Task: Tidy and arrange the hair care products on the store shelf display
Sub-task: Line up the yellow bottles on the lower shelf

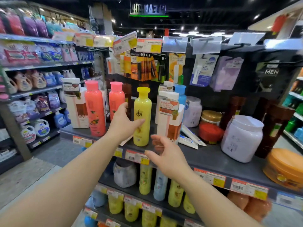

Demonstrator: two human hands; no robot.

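A yellow shampoo bottle [142, 117] stands upright near the front of the dark upper shelf [211, 154]. My left hand [123, 122] reaches to its left side. The thumb lies across the bottle's front and the fingers point up beside it, straight, with a narrow gap between them and the bottle. My right hand [164, 153] hovers lower, in front of the shelf edge, with its fingers loosely curled and nothing in them. Two pink bottles [95, 108] stand to the left. White and brown boxed bottles [168, 118] stand to the right, and a blue bottle [180, 94] is behind them.
Lilac tubs [241, 138], a red-lidded jar [210, 131], an orange tub [285, 167] and lying white tubes [190, 136] fill the shelf's right side. Hanging packs [144, 66] are above. Yellow and blue bottles [145, 179] stand on the lower shelf. A detergent aisle [32, 89] is on the left.
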